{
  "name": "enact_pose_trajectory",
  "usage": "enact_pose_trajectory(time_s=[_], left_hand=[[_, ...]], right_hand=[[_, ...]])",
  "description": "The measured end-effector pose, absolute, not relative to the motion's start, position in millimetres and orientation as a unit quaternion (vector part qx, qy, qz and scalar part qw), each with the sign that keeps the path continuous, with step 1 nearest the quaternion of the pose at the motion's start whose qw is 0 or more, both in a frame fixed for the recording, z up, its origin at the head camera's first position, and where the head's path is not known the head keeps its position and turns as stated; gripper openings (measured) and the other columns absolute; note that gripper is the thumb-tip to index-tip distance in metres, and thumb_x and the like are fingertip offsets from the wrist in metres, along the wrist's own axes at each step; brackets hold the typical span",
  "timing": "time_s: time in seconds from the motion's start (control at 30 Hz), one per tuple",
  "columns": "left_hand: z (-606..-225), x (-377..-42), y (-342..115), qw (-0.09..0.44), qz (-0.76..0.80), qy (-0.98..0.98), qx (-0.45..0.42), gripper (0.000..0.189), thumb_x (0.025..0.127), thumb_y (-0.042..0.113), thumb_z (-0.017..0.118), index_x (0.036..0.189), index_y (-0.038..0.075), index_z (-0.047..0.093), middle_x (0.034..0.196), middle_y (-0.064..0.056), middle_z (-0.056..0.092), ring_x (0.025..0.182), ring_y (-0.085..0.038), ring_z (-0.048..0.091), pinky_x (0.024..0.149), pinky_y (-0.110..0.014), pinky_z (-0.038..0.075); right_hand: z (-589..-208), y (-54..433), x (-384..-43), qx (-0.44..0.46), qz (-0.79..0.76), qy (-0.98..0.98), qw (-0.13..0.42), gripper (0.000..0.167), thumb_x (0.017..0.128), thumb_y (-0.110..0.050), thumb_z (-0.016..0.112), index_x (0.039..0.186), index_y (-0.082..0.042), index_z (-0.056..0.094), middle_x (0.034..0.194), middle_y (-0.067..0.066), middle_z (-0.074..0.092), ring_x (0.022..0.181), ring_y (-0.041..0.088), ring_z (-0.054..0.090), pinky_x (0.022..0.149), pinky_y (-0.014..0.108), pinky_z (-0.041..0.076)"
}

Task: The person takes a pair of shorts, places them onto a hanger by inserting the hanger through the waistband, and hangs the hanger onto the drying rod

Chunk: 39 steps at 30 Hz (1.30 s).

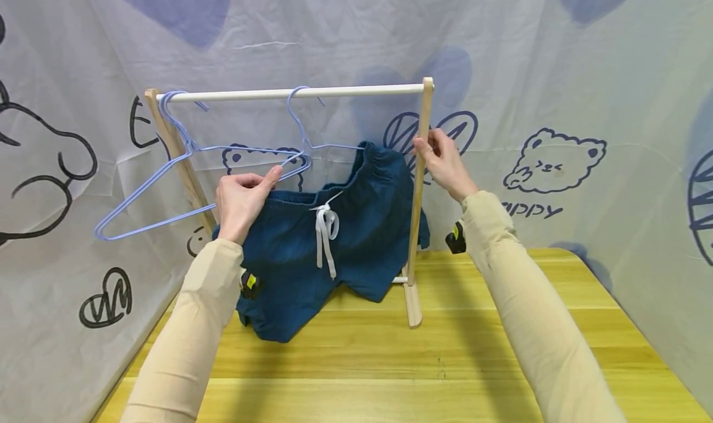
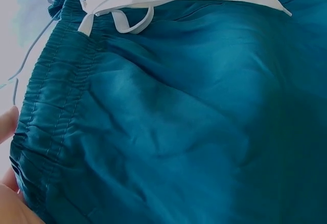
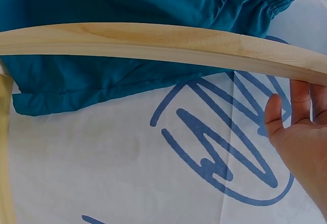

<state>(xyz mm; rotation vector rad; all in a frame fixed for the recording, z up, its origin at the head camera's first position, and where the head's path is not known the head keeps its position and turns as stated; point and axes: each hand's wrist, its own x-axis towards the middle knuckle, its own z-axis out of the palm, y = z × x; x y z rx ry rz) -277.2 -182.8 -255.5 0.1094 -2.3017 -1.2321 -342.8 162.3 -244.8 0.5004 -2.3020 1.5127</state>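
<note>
Dark teal drawstring shorts (image 1: 301,249) hang tilted from a light blue hanger (image 1: 304,139) on the rack, their right side higher. My left hand (image 1: 241,203) pinches the left end of the elastic waistband (image 2: 56,96) between thumb and fingers, beside the hanger's left part. A white drawstring (image 1: 325,225) is tied in a bow at the front. With my right hand (image 1: 445,166) I grip the rack's right wooden post (image 1: 416,212) in its upper half; in the right wrist view the fingers (image 3: 301,101) reach to the post's edge.
More blue hangers (image 1: 161,223) hang bunched at the left end of the white rail (image 1: 239,95), near the left post (image 1: 192,181). The rack's foot (image 1: 412,305) stands on a yellow wooden table (image 1: 356,361). Printed cloth (image 1: 557,88) rises behind and at both sides.
</note>
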Motion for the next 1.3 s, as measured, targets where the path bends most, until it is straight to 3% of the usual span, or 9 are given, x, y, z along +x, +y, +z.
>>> enact_pose_trajectory(time_s=[0.27, 0.4, 0.57, 0.77, 0.87, 1.0, 1.1, 1.23, 1.3], left_hand=[[-260, -278, -181, 0.296, -0.409, -0.863, 0.026, 0.054, 0.091, 0.058, 0.064, 0.098, 0.006, 0.079, 0.093, -0.015, 0.074, 0.083, -0.025, 0.058, 0.07, -0.031, 0.037], [-267, -277, -178, 0.332, -0.38, -0.863, 0.02, 0.049, 0.095, 0.052, 0.063, 0.107, 0.007, 0.078, 0.104, -0.016, 0.074, 0.098, -0.034, 0.06, 0.086, -0.041, 0.036], [-279, -268, -173, 0.385, -0.369, -0.846, -0.003, 0.041, 0.097, 0.04, 0.063, 0.122, 0.008, 0.071, 0.13, -0.018, 0.062, 0.124, -0.039, 0.046, 0.107, -0.055, 0.025], [-299, -250, -166, 0.421, -0.354, -0.834, -0.027, 0.047, 0.097, 0.035, 0.063, 0.136, 0.008, 0.06, 0.149, -0.018, 0.045, 0.141, -0.039, 0.032, 0.118, -0.058, 0.019], [-311, -237, -160, 0.429, -0.363, -0.826, -0.04, 0.049, 0.096, 0.034, 0.063, 0.137, 0.008, 0.058, 0.152, -0.018, 0.042, 0.144, -0.039, 0.029, 0.12, -0.059, 0.018], [-328, -217, -151, 0.436, -0.401, -0.804, -0.054, 0.047, 0.095, 0.029, 0.065, 0.136, 0.006, 0.059, 0.152, -0.018, 0.042, 0.145, -0.038, 0.028, 0.118, -0.062, 0.02], [-343, -203, -143, 0.429, -0.429, -0.793, -0.06, 0.045, 0.095, 0.023, 0.066, 0.135, 0.004, 0.059, 0.152, -0.018, 0.042, 0.147, -0.038, 0.026, 0.118, -0.064, 0.022], [-362, -189, -133, 0.402, -0.451, -0.795, -0.058, 0.043, 0.096, 0.02, 0.066, 0.136, 0.005, 0.058, 0.154, -0.016, 0.043, 0.152, -0.037, 0.022, 0.119, -0.066, 0.019], [-371, -185, -129, 0.39, -0.45, -0.802, -0.053, 0.044, 0.096, 0.021, 0.066, 0.137, 0.006, 0.057, 0.155, -0.014, 0.043, 0.154, -0.036, 0.02, 0.12, -0.067, 0.017]], right_hand=[[-245, 164, -344, 0.177, 0.529, -0.811, 0.178, 0.042, 0.107, -0.031, 0.044, 0.122, 0.007, 0.05, 0.112, 0.026, 0.056, 0.094, 0.018, 0.051, 0.088, 0.03, 0.044], [-245, 164, -344, 0.176, 0.527, -0.811, 0.186, 0.041, 0.107, -0.03, 0.045, 0.122, 0.008, 0.051, 0.109, 0.023, 0.058, 0.092, 0.017, 0.053, 0.085, 0.027, 0.045], [-243, 164, -343, 0.171, 0.52, -0.816, 0.184, 0.046, 0.107, -0.034, 0.046, 0.124, 0.007, 0.054, 0.107, 0.019, 0.06, 0.093, 0.017, 0.053, 0.086, 0.029, 0.046], [-242, 173, -338, 0.186, 0.534, -0.81, 0.157, 0.05, 0.108, -0.035, 0.043, 0.135, 0.005, 0.054, 0.131, 0.028, 0.059, 0.118, 0.03, 0.056, 0.109, 0.048, 0.042], [-246, 178, -332, 0.195, 0.545, -0.804, 0.138, 0.053, 0.109, -0.035, 0.038, 0.148, 0.001, 0.044, 0.148, 0.026, 0.049, 0.138, 0.036, 0.047, 0.119, 0.053, 0.033], [-258, 180, -319, 0.192, 0.567, -0.792, 0.123, 0.056, 0.11, -0.033, 0.034, 0.157, -0.003, 0.029, 0.16, 0.021, 0.036, 0.147, 0.037, 0.036, 0.121, 0.054, 0.029], [-274, 182, -304, 0.191, 0.59, -0.773, 0.133, 0.052, 0.11, -0.028, 0.036, 0.156, -0.002, 0.031, 0.16, 0.02, 0.037, 0.143, 0.03, 0.04, 0.118, 0.045, 0.035], [-302, 186, -277, 0.203, 0.611, -0.75, 0.154, 0.046, 0.11, -0.019, 0.039, 0.15, 0.001, 0.038, 0.155, 0.021, 0.043, 0.136, 0.018, 0.046, 0.109, 0.022, 0.041], [-319, 188, -262, 0.209, 0.609, -0.749, 0.153, 0.045, 0.109, -0.018, 0.04, 0.15, 0.001, 0.04, 0.155, 0.021, 0.043, 0.138, 0.021, 0.046, 0.106, 0.014, 0.04]])
